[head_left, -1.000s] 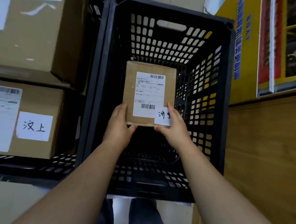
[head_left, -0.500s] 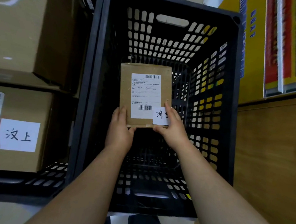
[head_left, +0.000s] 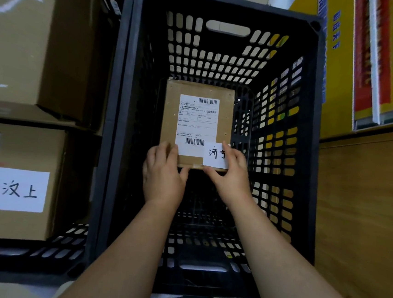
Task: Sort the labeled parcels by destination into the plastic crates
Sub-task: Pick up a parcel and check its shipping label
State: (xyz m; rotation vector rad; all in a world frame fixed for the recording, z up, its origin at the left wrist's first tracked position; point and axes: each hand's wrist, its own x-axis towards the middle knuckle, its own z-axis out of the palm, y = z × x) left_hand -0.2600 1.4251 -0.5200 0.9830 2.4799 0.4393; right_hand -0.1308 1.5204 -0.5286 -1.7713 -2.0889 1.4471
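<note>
Stacked cartons (head_left: 29, 156) flank the black crate (head_left: 309, 159), inside which your left grip (head_left: 162, 177) and right grip (head_left: 230, 176) both pinch the near edge of the parcel (head_left: 170, 112); it looks light and stiff, so hold those corners.

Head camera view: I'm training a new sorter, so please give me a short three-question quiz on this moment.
1. True or false: the parcel lies free, no hand on it.
2. The parcel is inside: A) the black crate, B) a yellow carton, C) a drawer.
3. Fill in: the handwritten slip sits at the parcel's near-____ corner.
Key: 1 false, the left hand and right hand both grip it; 2 A; 3 right.
</note>
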